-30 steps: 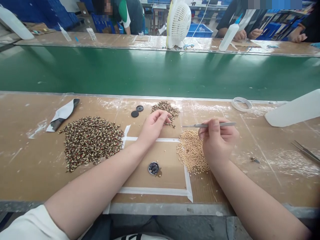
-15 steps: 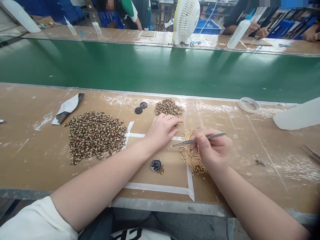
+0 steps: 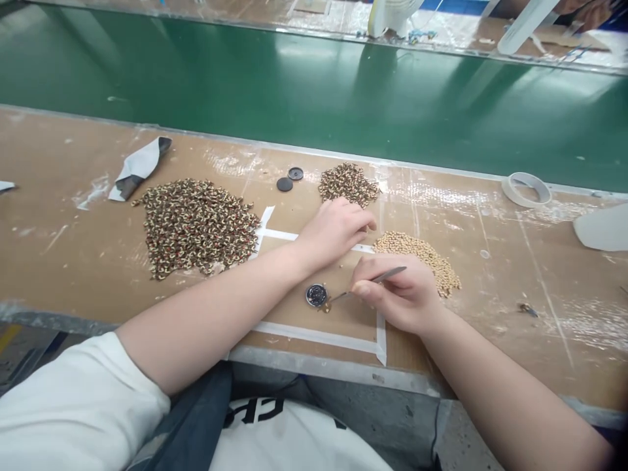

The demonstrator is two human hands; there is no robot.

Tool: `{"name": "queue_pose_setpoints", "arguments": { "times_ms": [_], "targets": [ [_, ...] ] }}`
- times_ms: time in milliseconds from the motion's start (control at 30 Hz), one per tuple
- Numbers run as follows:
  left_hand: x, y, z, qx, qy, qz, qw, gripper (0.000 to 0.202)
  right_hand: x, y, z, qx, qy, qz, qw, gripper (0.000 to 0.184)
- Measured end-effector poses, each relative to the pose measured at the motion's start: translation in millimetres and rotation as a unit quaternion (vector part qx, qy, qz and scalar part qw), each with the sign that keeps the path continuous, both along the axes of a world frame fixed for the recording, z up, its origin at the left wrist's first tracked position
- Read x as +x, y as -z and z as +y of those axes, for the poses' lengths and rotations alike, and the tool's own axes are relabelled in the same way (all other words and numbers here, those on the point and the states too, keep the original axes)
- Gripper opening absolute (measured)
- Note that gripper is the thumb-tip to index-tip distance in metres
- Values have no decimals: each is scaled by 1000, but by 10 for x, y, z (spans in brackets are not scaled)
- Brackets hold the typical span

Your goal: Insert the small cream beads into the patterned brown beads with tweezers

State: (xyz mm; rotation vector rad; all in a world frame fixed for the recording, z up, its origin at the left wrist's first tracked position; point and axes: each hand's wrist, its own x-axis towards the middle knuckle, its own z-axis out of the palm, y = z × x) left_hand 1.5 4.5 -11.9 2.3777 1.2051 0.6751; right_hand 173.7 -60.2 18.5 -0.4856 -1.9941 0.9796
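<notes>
My right hand (image 3: pixel 402 294) is closed on metal tweezers (image 3: pixel 377 281), whose tips point left at a small round dark part (image 3: pixel 316 295) inside a white-taped rectangle (image 3: pixel 321 333) on the bench. My left hand (image 3: pixel 336 230) rests curled just above, fingers pinched near the small pile of brown patterned pieces (image 3: pixel 347 183); what it holds is hidden. A heap of tan beads (image 3: pixel 426 255) lies right of my right hand. A large pile of brown patterned pieces (image 3: pixel 196 222) spreads to the left.
Two black discs (image 3: pixel 289 178) lie beside the small pile. A folded grey-white wrapper (image 3: pixel 140 167) sits at far left, a tape ring (image 3: pixel 527 188) and a white container (image 3: pixel 603 227) at right. A green conveyor belt (image 3: pixel 314 85) runs behind the bench.
My right hand has moved down and left, bringing the tweezers' tips from over the tan beads to the round dark part. My left hand drew back from the small pile. The view tilted downward.
</notes>
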Motion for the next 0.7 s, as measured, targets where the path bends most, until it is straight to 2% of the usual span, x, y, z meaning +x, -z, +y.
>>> {"name": "queue_pose_setpoints", "arguments": {
  "times_ms": [100,200,267,367,467,700],
  "targets": [
    [27,19,-10,-5,40,-39,998,17,-46,-2,-13,2,-14,-20,1000,14],
    [51,0,-33,-58,74,-137,986,19,-68,1,-14,6,-9,-34,999,15],
    [64,-17,-41,-117,78,-227,964,19,-74,8,-13,9,-6,-37,999,15],
    [75,-29,-33,-212,73,-343,912,18,-79,19,-15,10,-9,-48,999,16],
    [81,-23,-10,-264,69,-391,879,17,-84,27,-20,9,-10,-60,998,18],
    [88,18,26,-232,63,-386,891,18,-83,48,-19,13,-9,-60,998,17]
  ]
}}
